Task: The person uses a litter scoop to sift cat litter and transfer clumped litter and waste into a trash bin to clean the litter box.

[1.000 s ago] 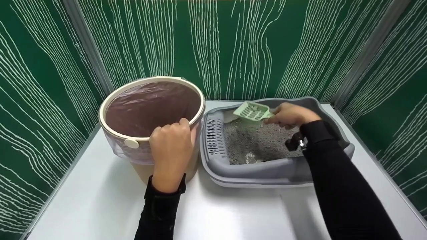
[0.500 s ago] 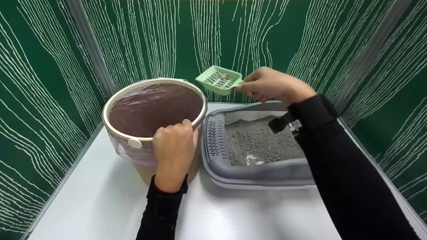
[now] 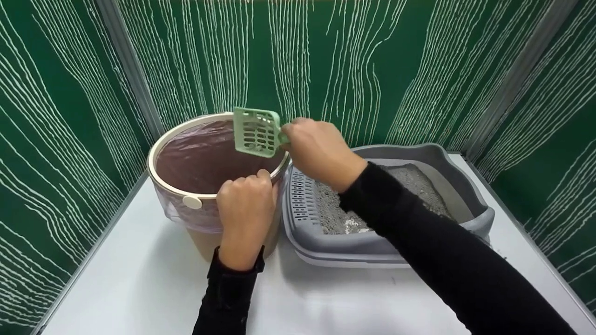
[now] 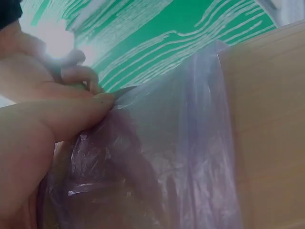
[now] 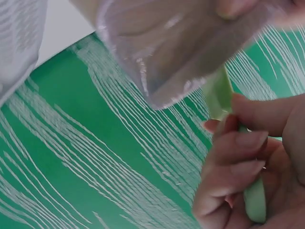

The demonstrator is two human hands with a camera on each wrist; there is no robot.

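In the head view my right hand [image 3: 316, 151] grips the handle of a pale green slotted litter scoop [image 3: 256, 132]. The scoop is tilted over the right part of the bin's mouth, with a few bits near its lower edge. My left hand [image 3: 247, 200] grips the near right rim of the beige bin [image 3: 174, 188], which is lined with a thin purplish plastic bag [image 3: 195, 163]. In the left wrist view the thumb [image 4: 76, 112] presses on the bag's folded-over edge. The right wrist view has fingers curled round the green handle [image 5: 255, 200].
A grey litter tray [image 3: 344, 244] holding grey granular litter [image 3: 414, 181] stands right of the bin, partly behind my right forearm. Both stand on a white table [image 3: 298, 298]. Green panels [image 3: 344, 70] with white wavy lines enclose the back and sides.
My right hand has carried the scoop up from the litter tray and left to the bin, then tipped it over the opening. The left hand has kept its grip on the rim.
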